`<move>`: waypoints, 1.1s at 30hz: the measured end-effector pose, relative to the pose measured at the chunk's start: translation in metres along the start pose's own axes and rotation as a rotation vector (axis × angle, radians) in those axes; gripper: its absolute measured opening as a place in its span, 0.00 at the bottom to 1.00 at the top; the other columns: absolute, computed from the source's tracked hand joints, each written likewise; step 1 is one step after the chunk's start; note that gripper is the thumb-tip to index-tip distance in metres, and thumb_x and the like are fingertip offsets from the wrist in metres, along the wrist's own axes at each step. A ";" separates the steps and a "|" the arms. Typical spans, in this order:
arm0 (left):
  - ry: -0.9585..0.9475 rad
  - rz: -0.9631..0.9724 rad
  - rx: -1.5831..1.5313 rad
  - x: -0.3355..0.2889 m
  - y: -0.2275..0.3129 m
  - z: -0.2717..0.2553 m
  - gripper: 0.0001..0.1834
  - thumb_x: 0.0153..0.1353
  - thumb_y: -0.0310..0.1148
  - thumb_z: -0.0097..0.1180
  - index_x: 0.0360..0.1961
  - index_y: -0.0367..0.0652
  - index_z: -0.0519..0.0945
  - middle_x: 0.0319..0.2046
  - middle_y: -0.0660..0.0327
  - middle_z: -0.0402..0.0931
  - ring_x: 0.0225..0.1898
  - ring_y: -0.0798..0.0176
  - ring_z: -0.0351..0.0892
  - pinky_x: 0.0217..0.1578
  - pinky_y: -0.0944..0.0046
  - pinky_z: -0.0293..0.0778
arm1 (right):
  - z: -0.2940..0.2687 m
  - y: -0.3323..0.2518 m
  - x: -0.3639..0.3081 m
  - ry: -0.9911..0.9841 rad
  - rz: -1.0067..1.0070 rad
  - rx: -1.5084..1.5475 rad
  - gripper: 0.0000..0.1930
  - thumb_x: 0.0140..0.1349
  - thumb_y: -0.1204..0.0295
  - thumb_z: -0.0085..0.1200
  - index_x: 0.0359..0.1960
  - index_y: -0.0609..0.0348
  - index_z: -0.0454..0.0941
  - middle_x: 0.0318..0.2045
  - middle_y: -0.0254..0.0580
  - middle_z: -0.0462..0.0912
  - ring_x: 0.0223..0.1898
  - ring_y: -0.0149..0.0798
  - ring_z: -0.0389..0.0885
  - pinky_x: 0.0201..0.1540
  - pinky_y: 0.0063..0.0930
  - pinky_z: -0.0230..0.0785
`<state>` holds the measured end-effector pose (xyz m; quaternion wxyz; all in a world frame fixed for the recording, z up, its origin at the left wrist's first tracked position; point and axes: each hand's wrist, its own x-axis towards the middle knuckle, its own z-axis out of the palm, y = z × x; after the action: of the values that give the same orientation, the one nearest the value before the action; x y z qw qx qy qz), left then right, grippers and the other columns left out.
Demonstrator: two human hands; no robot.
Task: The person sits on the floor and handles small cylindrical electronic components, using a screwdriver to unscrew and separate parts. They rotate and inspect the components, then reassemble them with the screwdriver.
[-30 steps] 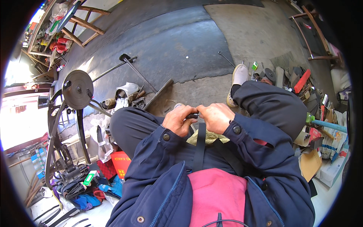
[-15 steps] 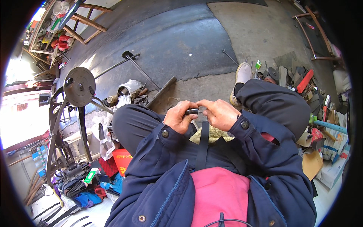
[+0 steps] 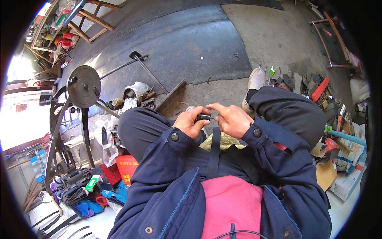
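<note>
"What lies closest?"

"A pink garment, then a dark strap with yellowish cloth beside it. Just past those, the left hand holds a small black piece, its right end bare."

"What could go wrong?"

"The grip looks short. If the thumb eased, or the right hand pushed off-line, the piece might tip out and drop to the cloth or the floor."

"How are the hands posed?"

"Left fingers curl closed around the piece, thumb beneath. The right hand shows its back, forefinger stretched toward the left fingertips, thumb near the piece's bare end. Whether it pinches anything thin there, I can't tell."

"And farther off?"

"A pale shoe at the near right corner of a dark sheet on the floor, with a metal rod by that sheet's right edge."
</note>
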<state>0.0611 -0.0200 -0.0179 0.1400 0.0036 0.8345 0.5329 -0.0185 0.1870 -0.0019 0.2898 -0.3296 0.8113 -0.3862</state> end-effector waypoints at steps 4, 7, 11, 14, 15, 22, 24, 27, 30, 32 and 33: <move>-0.015 0.025 0.029 -0.002 0.001 -0.001 0.12 0.63 0.25 0.62 0.47 0.38 0.79 0.36 0.55 0.81 0.38 0.62 0.80 0.44 0.64 0.74 | -0.001 -0.002 0.000 -0.044 0.104 0.082 0.20 0.66 0.75 0.53 0.60 0.53 0.73 0.31 0.61 0.84 0.37 0.63 0.84 0.41 0.52 0.75; 0.043 0.037 -0.066 -0.001 0.001 -0.004 0.13 0.63 0.25 0.63 0.48 0.37 0.80 0.37 0.58 0.82 0.39 0.65 0.79 0.45 0.64 0.74 | -0.004 -0.006 -0.001 -0.055 0.193 0.277 0.18 0.67 0.75 0.53 0.59 0.54 0.74 0.25 0.56 0.84 0.32 0.58 0.85 0.37 0.46 0.75; 0.045 -0.043 -0.160 0.000 0.001 -0.005 0.13 0.63 0.26 0.64 0.49 0.37 0.80 0.38 0.62 0.82 0.41 0.69 0.79 0.46 0.67 0.74 | -0.005 -0.007 0.001 -0.023 0.139 0.272 0.18 0.67 0.75 0.52 0.59 0.54 0.75 0.22 0.50 0.83 0.28 0.51 0.85 0.34 0.39 0.75; 0.081 -0.060 -0.223 -0.001 0.003 -0.003 0.13 0.63 0.27 0.64 0.49 0.39 0.80 0.36 0.63 0.81 0.39 0.71 0.77 0.43 0.68 0.73 | -0.004 -0.005 0.001 0.011 0.075 0.196 0.18 0.68 0.76 0.51 0.59 0.55 0.75 0.22 0.48 0.84 0.27 0.47 0.85 0.35 0.37 0.75; 0.113 -0.052 -0.232 -0.001 0.004 -0.002 0.14 0.63 0.27 0.64 0.49 0.40 0.79 0.34 0.63 0.80 0.37 0.72 0.76 0.40 0.68 0.73 | -0.003 -0.004 0.001 0.014 0.082 0.216 0.18 0.68 0.76 0.51 0.59 0.56 0.75 0.22 0.48 0.84 0.27 0.46 0.86 0.35 0.36 0.75; 0.171 -0.070 -0.543 0.001 0.007 -0.004 0.12 0.65 0.27 0.63 0.49 0.39 0.79 0.35 0.68 0.78 0.39 0.75 0.74 0.41 0.71 0.71 | -0.008 -0.001 0.004 0.028 0.182 0.453 0.09 0.67 0.72 0.54 0.44 0.61 0.84 0.23 0.49 0.84 0.28 0.40 0.86 0.33 0.34 0.74; 0.181 -0.081 -0.525 0.002 0.006 -0.005 0.12 0.66 0.28 0.62 0.49 0.38 0.79 0.37 0.67 0.78 0.40 0.74 0.74 0.42 0.72 0.70 | -0.010 -0.002 0.006 0.047 0.221 0.362 0.09 0.66 0.69 0.56 0.39 0.62 0.85 0.23 0.49 0.84 0.27 0.40 0.86 0.32 0.34 0.74; 0.191 -0.065 -0.478 0.003 0.006 -0.004 0.12 0.66 0.28 0.63 0.49 0.38 0.79 0.37 0.67 0.78 0.40 0.74 0.74 0.42 0.72 0.70 | -0.011 -0.004 0.004 0.131 0.124 0.232 0.11 0.68 0.69 0.57 0.35 0.65 0.84 0.19 0.39 0.80 0.22 0.30 0.76 0.27 0.31 0.67; 0.176 -0.060 -0.440 0.003 0.006 -0.003 0.12 0.66 0.28 0.63 0.49 0.38 0.79 0.37 0.67 0.79 0.40 0.74 0.75 0.42 0.72 0.70 | -0.013 -0.003 0.001 0.144 0.106 0.196 0.12 0.69 0.68 0.57 0.34 0.66 0.83 0.18 0.32 0.79 0.21 0.24 0.70 0.25 0.28 0.63; 0.177 -0.039 -0.460 0.002 0.008 -0.003 0.12 0.66 0.28 0.63 0.49 0.39 0.79 0.36 0.67 0.79 0.39 0.74 0.75 0.41 0.72 0.70 | -0.013 -0.001 0.000 0.109 0.152 0.260 0.12 0.68 0.68 0.57 0.34 0.66 0.84 0.18 0.31 0.78 0.21 0.23 0.70 0.25 0.28 0.63; 0.176 -0.051 -0.499 0.002 0.008 -0.003 0.13 0.66 0.27 0.63 0.49 0.39 0.79 0.36 0.67 0.79 0.39 0.74 0.75 0.41 0.72 0.70 | -0.012 0.001 0.001 0.085 0.178 0.321 0.12 0.68 0.68 0.57 0.34 0.65 0.84 0.18 0.31 0.78 0.22 0.23 0.70 0.26 0.27 0.63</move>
<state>0.0575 -0.0187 -0.0096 0.0767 -0.0986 0.6862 0.7166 -0.0285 0.1917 0.0039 0.3369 -0.1896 0.7768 -0.4971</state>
